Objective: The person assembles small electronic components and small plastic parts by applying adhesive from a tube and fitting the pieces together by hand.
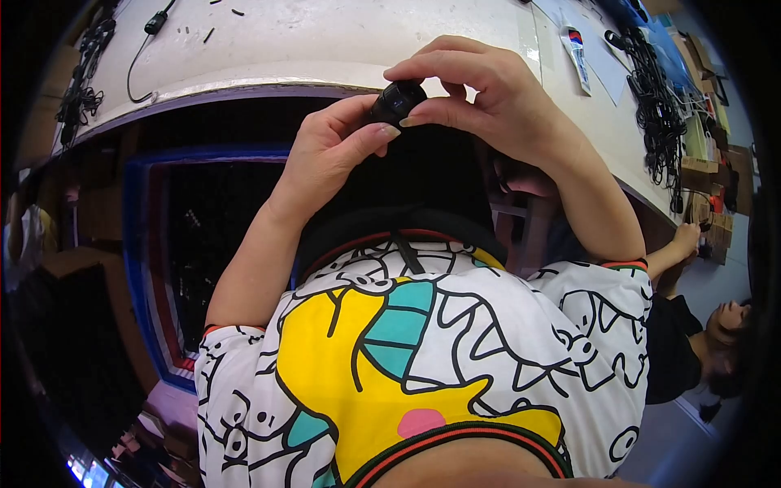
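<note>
A small black cylindrical part (399, 102), perhaps a plug or adapter, is held up between my two hands near the front edge of the white table (293, 41). My left hand (338, 142) pinches its lower left side between thumb and fingers. From the upper right, my right hand (472, 89) grips the other end, index finger on top and thumb below. The fingers cover part of the piece, so its exact kind does not show.
Bundled black cables (651, 106) lie along the right of the table, near a white tube (576, 57). More cables (81, 89) hang at the left edge, beside a cord with a small black box (154, 23). A blue-framed crate (142, 260) stands below left. Another person (679, 350) sits at right.
</note>
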`<state>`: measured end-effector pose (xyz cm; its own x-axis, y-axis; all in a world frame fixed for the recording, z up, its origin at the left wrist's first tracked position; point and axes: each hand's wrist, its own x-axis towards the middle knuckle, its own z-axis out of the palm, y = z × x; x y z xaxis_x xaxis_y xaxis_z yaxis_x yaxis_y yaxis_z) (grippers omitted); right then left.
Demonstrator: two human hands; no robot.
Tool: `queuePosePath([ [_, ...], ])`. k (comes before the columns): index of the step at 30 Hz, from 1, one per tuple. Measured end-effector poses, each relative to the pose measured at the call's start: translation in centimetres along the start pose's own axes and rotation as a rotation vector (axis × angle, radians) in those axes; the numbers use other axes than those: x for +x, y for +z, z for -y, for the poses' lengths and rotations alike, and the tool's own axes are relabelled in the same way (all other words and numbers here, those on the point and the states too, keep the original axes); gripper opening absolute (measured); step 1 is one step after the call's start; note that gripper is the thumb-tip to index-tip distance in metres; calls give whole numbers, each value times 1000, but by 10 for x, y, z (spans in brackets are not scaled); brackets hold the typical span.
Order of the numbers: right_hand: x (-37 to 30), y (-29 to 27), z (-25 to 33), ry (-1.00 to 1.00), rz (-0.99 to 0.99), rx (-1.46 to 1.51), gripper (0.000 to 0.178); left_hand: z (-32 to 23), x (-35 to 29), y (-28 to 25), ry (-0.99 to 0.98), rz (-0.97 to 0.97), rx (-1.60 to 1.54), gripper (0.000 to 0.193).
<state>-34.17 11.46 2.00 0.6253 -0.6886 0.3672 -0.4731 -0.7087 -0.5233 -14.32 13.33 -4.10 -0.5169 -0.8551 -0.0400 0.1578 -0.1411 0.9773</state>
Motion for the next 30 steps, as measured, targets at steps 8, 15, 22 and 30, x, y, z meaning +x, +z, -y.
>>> queuePosePath([
  [8,-4,-9,23,312,98,-145,24,-5,-6,15,88,-40,158,23],
  [15,-13,-14,24,278,85,109,24,-4,1,18,97,41,232,22],
  [22,-24,10,-9,564,89,366,18,17,17,17,-5,42,99,22],
  [30,-21,-8,-13,588,144,760,27,16,19,4,4,118,81,25],
])
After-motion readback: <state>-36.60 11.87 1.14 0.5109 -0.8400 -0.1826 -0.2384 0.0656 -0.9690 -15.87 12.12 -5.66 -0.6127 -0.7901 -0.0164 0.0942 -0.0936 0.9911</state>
